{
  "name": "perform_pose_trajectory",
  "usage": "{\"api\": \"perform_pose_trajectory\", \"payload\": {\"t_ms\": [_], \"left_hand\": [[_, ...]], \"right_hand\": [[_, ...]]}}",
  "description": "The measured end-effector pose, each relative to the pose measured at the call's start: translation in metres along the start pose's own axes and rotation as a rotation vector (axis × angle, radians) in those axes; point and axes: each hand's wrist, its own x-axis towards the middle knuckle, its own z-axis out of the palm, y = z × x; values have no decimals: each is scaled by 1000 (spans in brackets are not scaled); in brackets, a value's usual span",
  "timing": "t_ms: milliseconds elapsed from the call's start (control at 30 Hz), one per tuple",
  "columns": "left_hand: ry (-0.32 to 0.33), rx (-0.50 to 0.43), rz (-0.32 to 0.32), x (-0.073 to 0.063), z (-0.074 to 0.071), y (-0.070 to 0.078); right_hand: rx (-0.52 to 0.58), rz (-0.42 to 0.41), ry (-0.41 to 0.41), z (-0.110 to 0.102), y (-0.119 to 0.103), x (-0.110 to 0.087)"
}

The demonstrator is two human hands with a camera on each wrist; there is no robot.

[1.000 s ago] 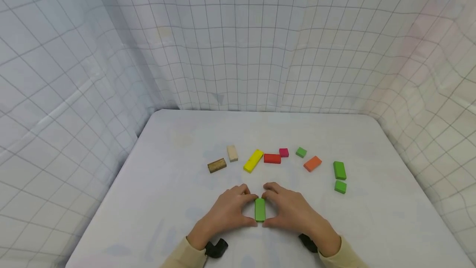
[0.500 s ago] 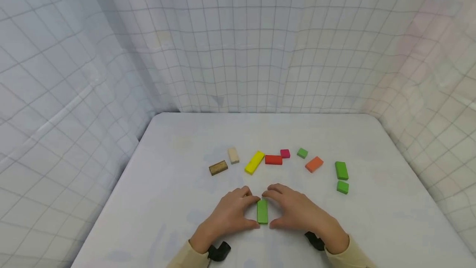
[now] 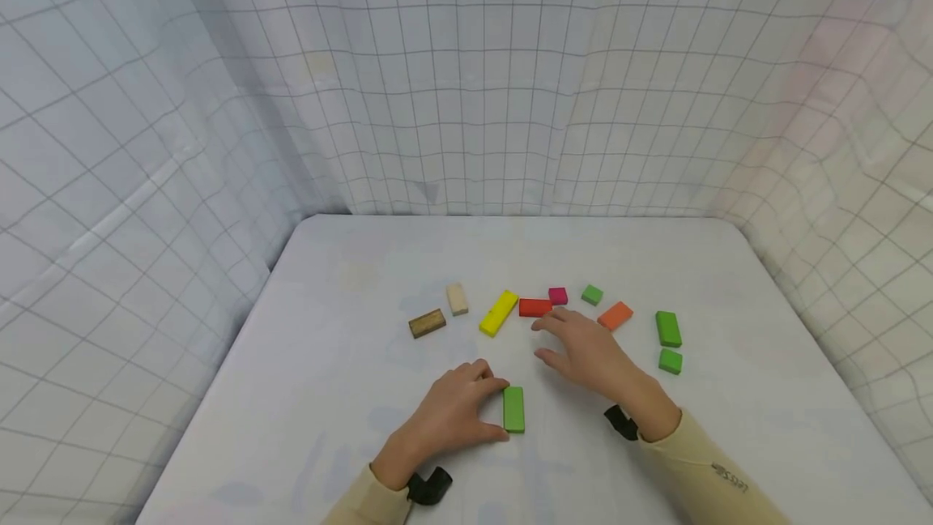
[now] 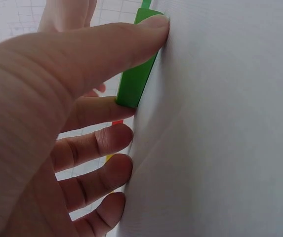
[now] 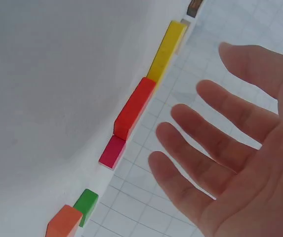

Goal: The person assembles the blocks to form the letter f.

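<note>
On the table, a green block (image 3: 513,410) lies lengthwise in front of the person. My left hand (image 3: 452,411) pinches it at its left side, with the thumb at the near end and the index finger at the far end, as the left wrist view also shows on the green block (image 4: 135,81). Over the table, my right hand (image 3: 586,351) is spread with nothing in it, close to the red block (image 3: 535,308). In the right wrist view its fingers (image 5: 200,165) are loosely extended, apart from the red block (image 5: 134,108).
Beyond the hands lie a brown block (image 3: 427,323), a cream block (image 3: 457,299), a yellow block (image 3: 499,313), a magenta block (image 3: 557,296), a small green block (image 3: 592,295) and an orange block (image 3: 615,316). Two more green blocks, one long (image 3: 668,329), lie at right.
My right hand has left the green block's side and moved forward and right, toward the red block. My left hand stays at the green block.
</note>
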Motion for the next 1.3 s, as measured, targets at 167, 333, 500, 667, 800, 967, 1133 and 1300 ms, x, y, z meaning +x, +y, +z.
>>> {"api": "perform_pose_trajectory", "payload": {"t_ms": [167, 333, 500, 667, 800, 967, 1133, 1300], "left_hand": [[10, 3, 2, -1, 0, 0], [12, -1, -6, -1, 0, 0], [-4, -19, -16, -2, 0, -1], [-5, -37, -8, -2, 1, -1], [-2, -60, -13, -2, 1, -1], [1, -95, -12, -2, 0, -1], [20, -109, 0, -2, 0, -1], [24, -112, -6, -1, 0, 0]], "right_hand": [[83, -23, 45, 4, 9, 23], [155, -6, 34, 12, 15, 47], [185, 6, -3, 21, 20, 68], [178, 0, -88, 28, 23, 82], [173, -8, -154, 31, 26, 89], [126, -30, -196, 30, 29, 95], [69, -56, -195, 28, 31, 99], [73, -56, -187, 27, 33, 103]]}}
